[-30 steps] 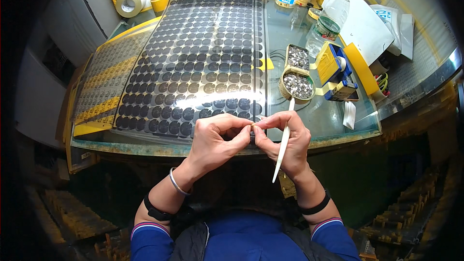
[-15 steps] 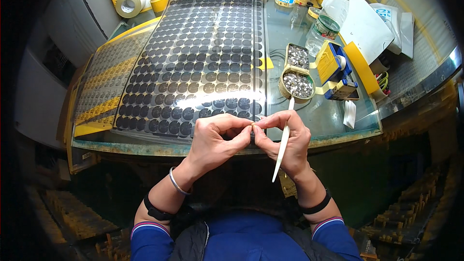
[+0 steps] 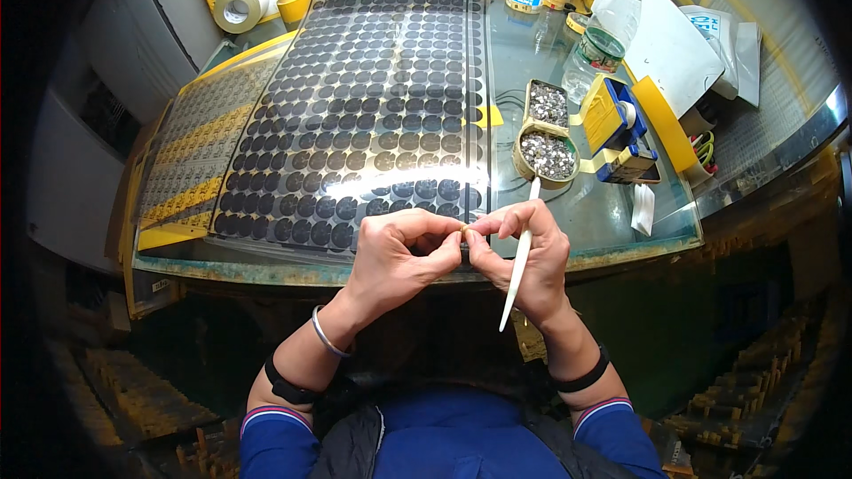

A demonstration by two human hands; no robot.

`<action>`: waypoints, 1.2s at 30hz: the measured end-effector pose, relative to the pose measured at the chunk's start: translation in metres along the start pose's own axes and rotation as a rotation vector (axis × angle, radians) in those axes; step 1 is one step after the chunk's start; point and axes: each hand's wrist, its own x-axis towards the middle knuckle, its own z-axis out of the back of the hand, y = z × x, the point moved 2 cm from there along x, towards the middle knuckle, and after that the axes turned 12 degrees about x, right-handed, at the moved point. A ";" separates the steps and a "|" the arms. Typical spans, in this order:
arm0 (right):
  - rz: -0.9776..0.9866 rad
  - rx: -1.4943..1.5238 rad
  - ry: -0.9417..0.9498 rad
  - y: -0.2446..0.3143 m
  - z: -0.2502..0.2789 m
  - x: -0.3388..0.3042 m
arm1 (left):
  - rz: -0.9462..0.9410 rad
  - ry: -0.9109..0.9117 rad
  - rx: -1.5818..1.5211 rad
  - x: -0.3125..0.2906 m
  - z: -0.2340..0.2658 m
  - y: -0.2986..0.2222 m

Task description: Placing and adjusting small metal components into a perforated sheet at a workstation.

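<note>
We seem busy with fine fingertip work: our left hand [image 3: 395, 253] and right hand [image 3: 543, 253] pinch a tiny yellowish piece [image 3: 464, 229] by the table's [image 3: 612, 255] front edge, the right also holding a white stick [image 3: 517, 270]. Next calls for steadiness.

Tiny pc [image 3: 464, 229] pinched — wht stick [image 3: 516, 279] tapered, tilted

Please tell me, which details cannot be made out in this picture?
All in the head view:
Tiny piece between left hand and right hand: too small, mostly covered by fingers.
Pieces in the round tin: too small to identify.
Sheet of dark discs: some hidden by bright glare.
</note>
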 end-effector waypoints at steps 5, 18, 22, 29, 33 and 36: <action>0.007 0.008 0.017 0.002 -0.001 0.001 | -0.004 0.000 0.004 -0.001 0.001 0.001; -0.077 0.115 0.041 0.002 0.001 0.003 | 0.022 0.002 0.023 -0.001 0.002 -0.002; -0.128 0.192 0.047 0.002 0.001 0.003 | 0.018 0.001 -0.045 0.000 0.003 -0.001; -0.152 0.304 -0.033 0.003 0.006 0.004 | 0.132 0.030 -0.244 0.004 0.009 0.001; -0.208 0.343 -0.082 0.002 0.008 0.003 | 0.101 0.010 -0.361 0.005 0.011 0.004; -0.192 0.325 -0.082 0.004 0.008 0.003 | 0.072 0.018 -0.394 0.006 0.011 0.005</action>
